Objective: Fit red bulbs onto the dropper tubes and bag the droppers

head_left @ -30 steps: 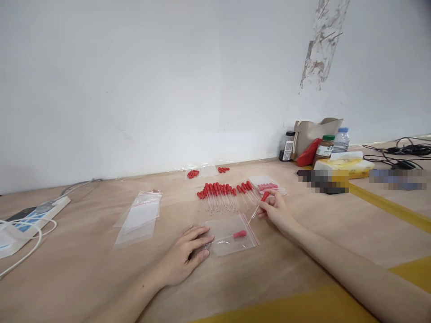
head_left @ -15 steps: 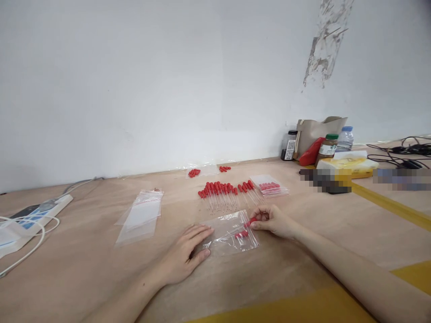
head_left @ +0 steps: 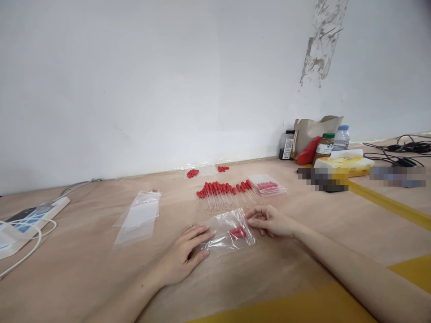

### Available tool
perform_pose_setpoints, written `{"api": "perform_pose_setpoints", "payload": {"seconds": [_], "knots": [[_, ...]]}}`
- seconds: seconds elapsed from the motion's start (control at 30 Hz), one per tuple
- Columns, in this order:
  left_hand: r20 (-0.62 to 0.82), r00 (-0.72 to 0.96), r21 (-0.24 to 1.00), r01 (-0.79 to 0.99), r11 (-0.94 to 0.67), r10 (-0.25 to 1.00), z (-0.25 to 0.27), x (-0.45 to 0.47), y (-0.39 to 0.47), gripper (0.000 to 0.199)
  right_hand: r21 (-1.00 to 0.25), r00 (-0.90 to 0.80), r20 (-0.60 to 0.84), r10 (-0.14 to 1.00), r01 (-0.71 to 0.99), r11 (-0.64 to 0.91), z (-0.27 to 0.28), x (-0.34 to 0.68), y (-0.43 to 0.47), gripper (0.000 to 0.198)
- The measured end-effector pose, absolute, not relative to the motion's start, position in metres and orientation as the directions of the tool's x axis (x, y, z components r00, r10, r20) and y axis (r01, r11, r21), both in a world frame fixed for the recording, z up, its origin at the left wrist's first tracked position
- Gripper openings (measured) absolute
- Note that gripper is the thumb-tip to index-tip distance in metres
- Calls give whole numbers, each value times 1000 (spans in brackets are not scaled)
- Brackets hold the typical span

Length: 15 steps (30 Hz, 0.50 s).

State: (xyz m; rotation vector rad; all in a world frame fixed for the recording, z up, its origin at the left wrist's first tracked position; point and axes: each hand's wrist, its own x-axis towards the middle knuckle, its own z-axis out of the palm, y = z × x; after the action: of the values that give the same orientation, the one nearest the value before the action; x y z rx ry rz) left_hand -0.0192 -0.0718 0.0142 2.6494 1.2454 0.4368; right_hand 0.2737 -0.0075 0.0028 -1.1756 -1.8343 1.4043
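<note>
My left hand [head_left: 190, 251] lies flat, fingers spread, over the closed left end of a clear zip bag [head_left: 220, 224]. A few red rubber dropper bulbs [head_left: 237, 232] lie inside the bag near its red-lined mouth. At the upper corner of that mouth, my right hand [head_left: 266, 220] has its thumb and forefinger closed on the bag's edge; the other fingers curl under. Just beyond the bag lies a row of droppers [head_left: 217, 190] with red bulbs and thin clear stems. A smaller group of droppers [head_left: 245, 186] is beside it.
Flat zip bags [head_left: 138, 220] are at left, with a power strip [head_left: 50, 224] and white cables beyond. Filled bags [head_left: 267, 185] lie at back right. Loose red bulbs [head_left: 223, 169] sit near the wall. Jars, a bottle and a tissue pack [head_left: 343, 163] stand far right.
The red bulb that was between my right fingers is now inside the bag with the others. My right fingers have moved to the bag's edge. My left hand stays in place.
</note>
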Motion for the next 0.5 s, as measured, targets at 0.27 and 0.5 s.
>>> {"api": "perform_pose_setpoints", "payload": {"seconds": [0.27,0.5], "knots": [[222,612,311,694,-650,759,9,-21,-69,37,-501,-141,341,929,809,307,14,258,37,5],[210,607,303,705,-641,767,9,-20,-70,36,-413,29,216,976,909,64,20,219,73,23]]}}
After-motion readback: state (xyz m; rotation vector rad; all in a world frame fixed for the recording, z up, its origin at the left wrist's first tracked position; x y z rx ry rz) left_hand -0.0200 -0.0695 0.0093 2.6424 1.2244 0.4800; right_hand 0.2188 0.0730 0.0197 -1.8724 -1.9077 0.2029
